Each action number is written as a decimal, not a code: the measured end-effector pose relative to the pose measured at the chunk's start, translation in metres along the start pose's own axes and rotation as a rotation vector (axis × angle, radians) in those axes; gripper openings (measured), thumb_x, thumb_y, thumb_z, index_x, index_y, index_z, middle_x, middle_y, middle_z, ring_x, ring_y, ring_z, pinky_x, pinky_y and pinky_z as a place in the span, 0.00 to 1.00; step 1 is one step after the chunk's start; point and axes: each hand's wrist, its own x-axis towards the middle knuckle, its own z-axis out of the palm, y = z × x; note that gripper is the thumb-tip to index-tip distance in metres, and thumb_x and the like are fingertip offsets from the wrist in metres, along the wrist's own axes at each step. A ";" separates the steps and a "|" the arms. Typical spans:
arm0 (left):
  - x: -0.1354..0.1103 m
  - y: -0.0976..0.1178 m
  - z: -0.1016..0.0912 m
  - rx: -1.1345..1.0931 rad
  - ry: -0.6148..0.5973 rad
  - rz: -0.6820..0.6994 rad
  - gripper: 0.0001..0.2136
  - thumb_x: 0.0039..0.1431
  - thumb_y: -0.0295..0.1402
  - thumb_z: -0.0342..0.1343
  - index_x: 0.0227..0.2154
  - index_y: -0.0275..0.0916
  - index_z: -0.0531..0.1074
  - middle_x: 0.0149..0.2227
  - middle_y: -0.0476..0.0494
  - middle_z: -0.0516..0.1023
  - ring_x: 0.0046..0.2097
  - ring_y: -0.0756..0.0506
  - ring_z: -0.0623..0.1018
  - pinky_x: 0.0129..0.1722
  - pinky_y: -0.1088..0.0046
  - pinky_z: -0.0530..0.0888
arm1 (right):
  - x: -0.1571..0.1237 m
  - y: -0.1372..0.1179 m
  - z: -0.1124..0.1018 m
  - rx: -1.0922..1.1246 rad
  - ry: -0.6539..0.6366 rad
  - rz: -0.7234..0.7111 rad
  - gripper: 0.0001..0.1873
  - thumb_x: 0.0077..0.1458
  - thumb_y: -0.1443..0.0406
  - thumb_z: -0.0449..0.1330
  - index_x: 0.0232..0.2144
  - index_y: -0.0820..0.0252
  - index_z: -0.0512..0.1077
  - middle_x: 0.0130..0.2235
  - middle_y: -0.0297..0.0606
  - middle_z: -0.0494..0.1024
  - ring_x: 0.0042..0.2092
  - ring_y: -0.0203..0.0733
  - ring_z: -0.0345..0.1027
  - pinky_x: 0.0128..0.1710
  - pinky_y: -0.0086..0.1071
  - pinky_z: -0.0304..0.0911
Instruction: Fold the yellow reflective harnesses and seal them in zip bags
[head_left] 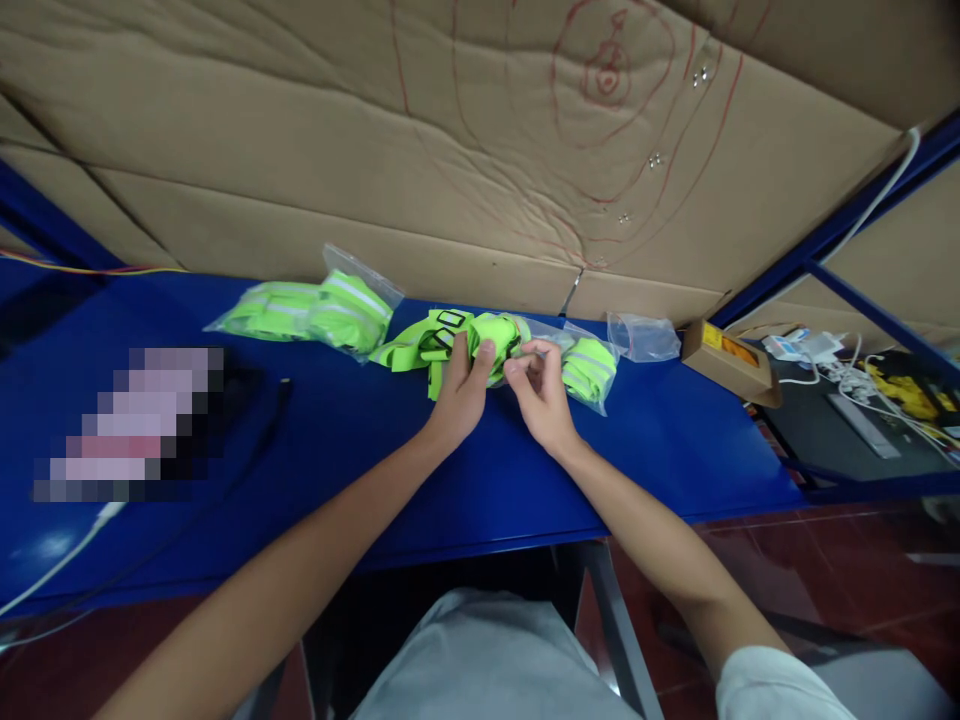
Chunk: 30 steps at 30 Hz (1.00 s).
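A bundle of neon-green reflective strap (491,328) is rolled up above the blue table. My left hand (461,395) is closed around its left side, thumb on top. At the bundle's right edge, my right hand (547,395) has thumb and bent fingers pinched together on the strap; the exact contact at the fingertips is small and partly hidden. Loose green strap ends with black buckles (450,319) lie just left of the bundle. Clear bags of folded green straps lie on both sides: a larger group (300,312) to the left and one bag (590,370) beside my right hand.
A flat clear plastic bag (646,338) lies against the cardboard wall (300,150), near a small open cardboard box (727,360). A blurred-out device (142,420) with a white cable (67,560) is on the table's left. Cables and a blue frame (877,320) stand at right.
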 end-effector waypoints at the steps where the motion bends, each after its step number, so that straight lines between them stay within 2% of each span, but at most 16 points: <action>1: -0.002 0.002 0.000 0.073 -0.012 0.075 0.27 0.59 0.59 0.62 0.52 0.46 0.77 0.57 0.40 0.75 0.67 0.37 0.68 0.69 0.62 0.59 | -0.001 0.001 0.000 0.012 0.010 0.013 0.27 0.64 0.45 0.60 0.55 0.49 0.58 0.35 0.33 0.72 0.38 0.42 0.73 0.45 0.39 0.74; 4: -0.009 0.006 0.002 0.240 -0.069 0.294 0.30 0.65 0.61 0.50 0.57 0.45 0.76 0.61 0.37 0.70 0.67 0.38 0.66 0.72 0.61 0.57 | -0.002 0.001 0.001 -0.022 0.051 0.025 0.39 0.60 0.42 0.62 0.63 0.48 0.51 0.43 0.40 0.72 0.43 0.45 0.73 0.44 0.41 0.76; 6: -0.014 0.009 0.003 0.301 -0.104 0.370 0.29 0.70 0.58 0.45 0.59 0.45 0.76 0.63 0.37 0.67 0.68 0.39 0.66 0.72 0.62 0.58 | -0.001 -0.002 0.001 -0.067 0.076 0.018 0.39 0.62 0.41 0.60 0.64 0.49 0.50 0.50 0.46 0.72 0.49 0.47 0.73 0.47 0.42 0.76; 10: -0.025 0.017 0.006 0.384 -0.149 0.472 0.19 0.72 0.44 0.51 0.59 0.45 0.75 0.62 0.38 0.72 0.66 0.39 0.70 0.70 0.60 0.62 | 0.005 -0.006 -0.006 -0.109 0.137 0.011 0.30 0.67 0.43 0.55 0.60 0.51 0.58 0.54 0.47 0.73 0.55 0.47 0.71 0.51 0.41 0.74; 14: -0.025 0.030 -0.002 0.465 -0.205 0.599 0.17 0.69 0.30 0.53 0.57 0.46 0.75 0.61 0.38 0.77 0.63 0.38 0.74 0.66 0.58 0.65 | 0.012 -0.005 -0.018 -0.049 0.121 0.077 0.29 0.65 0.42 0.56 0.59 0.49 0.62 0.52 0.43 0.75 0.50 0.45 0.73 0.45 0.37 0.75; 16: -0.018 0.041 -0.011 0.586 -0.307 0.677 0.18 0.66 0.27 0.57 0.56 0.48 0.77 0.62 0.39 0.77 0.63 0.36 0.74 0.69 0.54 0.60 | 0.016 -0.005 -0.023 -0.002 0.089 0.145 0.29 0.65 0.41 0.56 0.59 0.48 0.64 0.49 0.40 0.77 0.47 0.43 0.75 0.40 0.34 0.75; 18: -0.009 0.054 -0.022 0.695 -0.401 0.686 0.22 0.58 0.30 0.66 0.56 0.51 0.78 0.63 0.42 0.76 0.66 0.31 0.72 0.73 0.48 0.46 | 0.019 -0.007 -0.028 0.058 0.051 0.201 0.28 0.65 0.41 0.54 0.57 0.49 0.67 0.46 0.38 0.78 0.43 0.41 0.75 0.36 0.31 0.74; 19: -0.003 0.061 -0.028 0.726 -0.399 0.662 0.27 0.52 0.33 0.72 0.56 0.52 0.78 0.65 0.42 0.74 0.69 0.27 0.66 0.73 0.45 0.37 | 0.020 -0.007 -0.030 0.080 0.022 0.214 0.28 0.65 0.40 0.53 0.56 0.49 0.68 0.44 0.37 0.78 0.41 0.41 0.75 0.34 0.31 0.73; 21: 0.005 0.070 -0.036 0.766 -0.395 0.640 0.35 0.43 0.36 0.77 0.59 0.51 0.77 0.68 0.41 0.70 0.73 0.23 0.59 0.71 0.42 0.27 | 0.022 -0.009 -0.033 0.092 -0.041 0.215 0.28 0.64 0.40 0.55 0.54 0.50 0.70 0.42 0.36 0.78 0.40 0.40 0.74 0.33 0.31 0.73; 23: 0.010 0.071 -0.040 0.850 -0.412 0.668 0.40 0.43 0.39 0.78 0.62 0.51 0.73 0.69 0.38 0.68 0.73 0.21 0.58 0.70 0.41 0.24 | 0.021 -0.010 -0.034 0.076 -0.097 0.217 0.28 0.62 0.39 0.57 0.50 0.51 0.72 0.40 0.35 0.77 0.39 0.40 0.73 0.33 0.31 0.73; 25: 0.011 0.066 -0.041 1.004 -0.430 0.717 0.40 0.49 0.42 0.74 0.67 0.50 0.68 0.69 0.35 0.68 0.71 0.22 0.63 0.71 0.38 0.28 | 0.020 -0.011 -0.035 0.025 -0.124 0.224 0.29 0.63 0.37 0.55 0.43 0.53 0.74 0.36 0.35 0.76 0.38 0.39 0.72 0.34 0.32 0.73; 27: 0.009 0.060 -0.041 1.202 -0.438 0.746 0.39 0.56 0.40 0.69 0.70 0.45 0.63 0.68 0.30 0.68 0.68 0.24 0.67 0.72 0.36 0.36 | 0.018 -0.012 -0.036 -0.077 -0.154 0.213 0.30 0.65 0.37 0.50 0.39 0.56 0.73 0.35 0.36 0.76 0.37 0.39 0.71 0.37 0.34 0.73; 30: 0.004 0.055 -0.038 1.472 -0.463 0.763 0.41 0.59 0.38 0.67 0.72 0.36 0.58 0.66 0.24 0.68 0.66 0.25 0.70 0.71 0.36 0.47 | 0.018 -0.013 -0.036 -0.249 -0.147 0.117 0.29 0.64 0.39 0.55 0.36 0.58 0.73 0.35 0.37 0.75 0.38 0.39 0.68 0.42 0.36 0.69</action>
